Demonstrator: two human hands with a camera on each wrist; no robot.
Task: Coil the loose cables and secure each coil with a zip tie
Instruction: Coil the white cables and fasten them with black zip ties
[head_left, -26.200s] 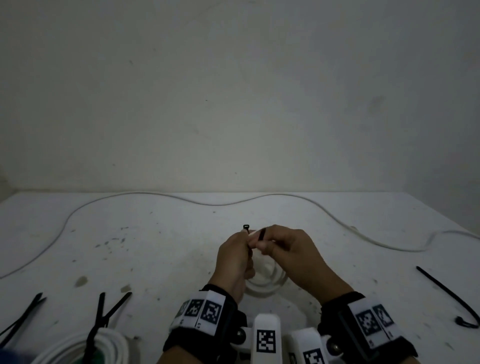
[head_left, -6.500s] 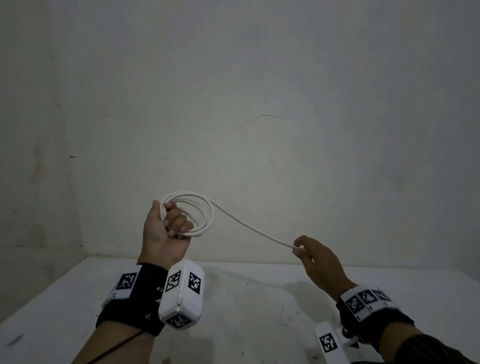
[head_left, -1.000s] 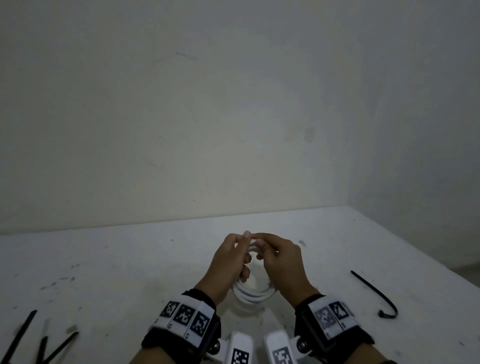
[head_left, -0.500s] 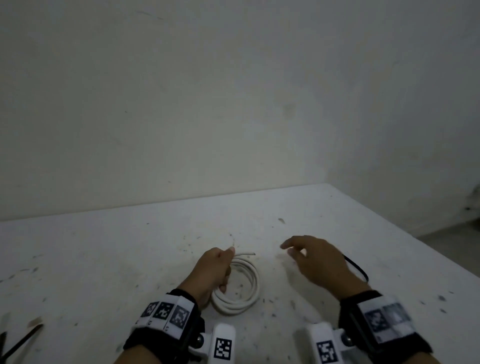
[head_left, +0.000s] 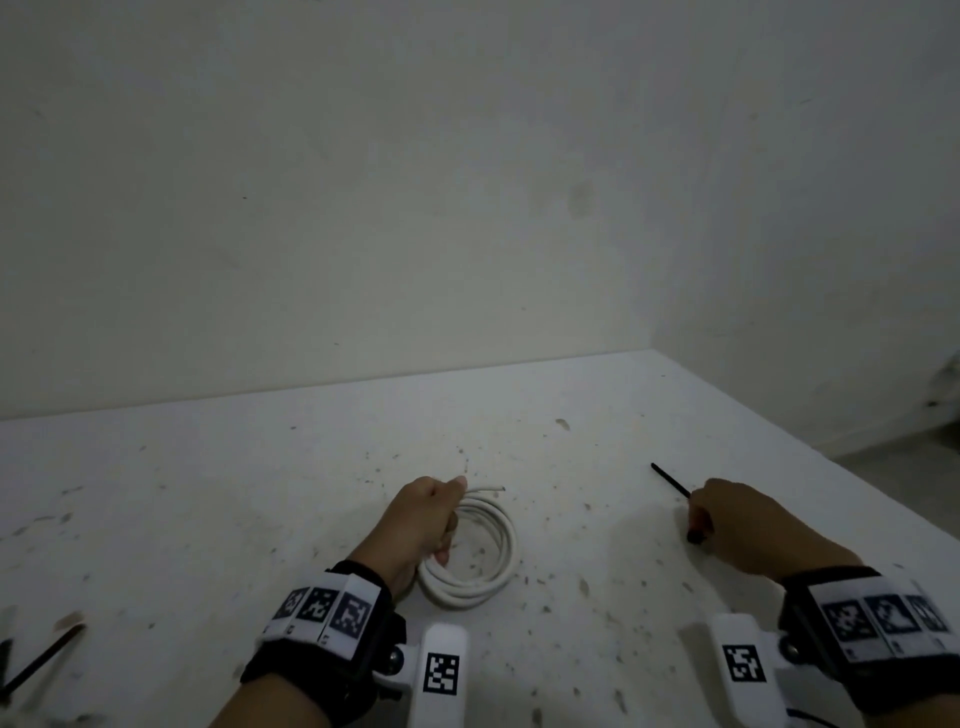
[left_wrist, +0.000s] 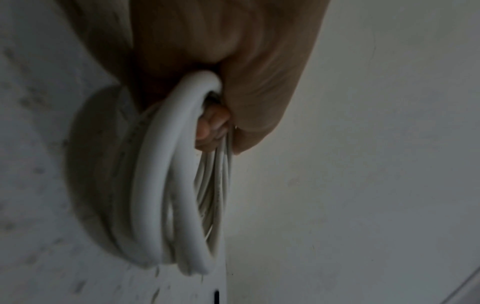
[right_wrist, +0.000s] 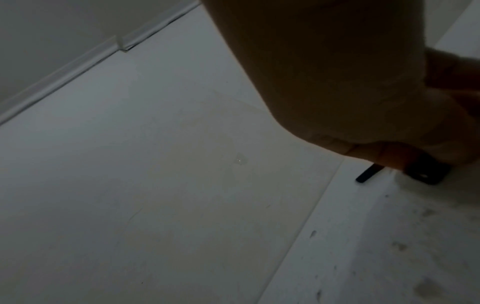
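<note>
Right hand (head_left: 737, 525) hides middle of zip tie (head_left: 670, 480); left hand (head_left: 421, 519) covers coil's (head_left: 488, 566) left side

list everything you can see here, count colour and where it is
cable coil: one, white, on the table at centre, loose end poking out at the top
zip tie: one, black, on the table at right, at the right hand
zip ties: at least one, black, table's near left edge, cut off by the frame
table: one, white, speckled with dirt
wall: off-white, behind the table
wrist bands: two, black with white coded tags
left hand: grip closed on the cable coil
right hand: grip pinching the zip tie
</note>
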